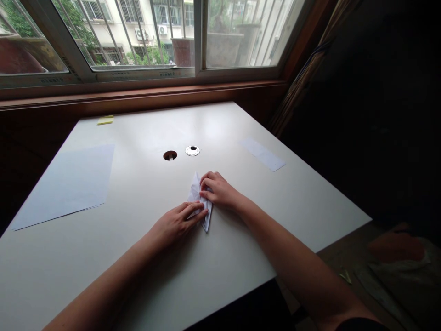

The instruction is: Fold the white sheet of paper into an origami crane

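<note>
A piece of folded white paper, narrow and pointed at both ends, lies on the white table in front of me. My left hand rests on its lower left part, fingertips pressed against the folds. From the right, my right hand grips its upper right edge with curled fingers and thumb. Both hands cover much of the middle of the paper, so the folds there are partly hidden. Its lower tip points toward me.
Large white sheets lie at the left, and a paper strip at the right. A yellow-edged pad sits near the far edge. A round hole and a metal ring cover are beyond my hands. A window stands behind.
</note>
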Demonstrator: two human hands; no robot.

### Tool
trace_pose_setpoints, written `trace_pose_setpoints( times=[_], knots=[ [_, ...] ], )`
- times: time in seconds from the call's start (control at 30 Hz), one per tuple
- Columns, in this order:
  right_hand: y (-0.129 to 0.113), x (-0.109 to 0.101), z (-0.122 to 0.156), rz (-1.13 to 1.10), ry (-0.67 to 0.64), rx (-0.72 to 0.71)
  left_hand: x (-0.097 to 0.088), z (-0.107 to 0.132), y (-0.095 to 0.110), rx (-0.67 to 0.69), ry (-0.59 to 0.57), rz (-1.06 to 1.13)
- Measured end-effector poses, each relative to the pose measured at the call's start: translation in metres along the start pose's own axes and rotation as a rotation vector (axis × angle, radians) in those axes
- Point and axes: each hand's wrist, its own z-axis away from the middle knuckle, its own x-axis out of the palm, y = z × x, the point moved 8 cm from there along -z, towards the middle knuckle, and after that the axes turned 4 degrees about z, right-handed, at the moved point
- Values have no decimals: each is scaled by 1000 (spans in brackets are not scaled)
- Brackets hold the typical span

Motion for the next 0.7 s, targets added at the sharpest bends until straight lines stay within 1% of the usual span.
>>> trace_pose_setpoints(
  times=[0.27,0.5,0.7],
  knots=[
    [1,-1,1,-22,0,-23,-3,3,1,45,24,114],
    [1,-2,1,-31,7,-31,1,5,3,52,-39,89],
    [2,-1,2,-48,4,-41,-1,5,4,86,-12,134]
  ],
)
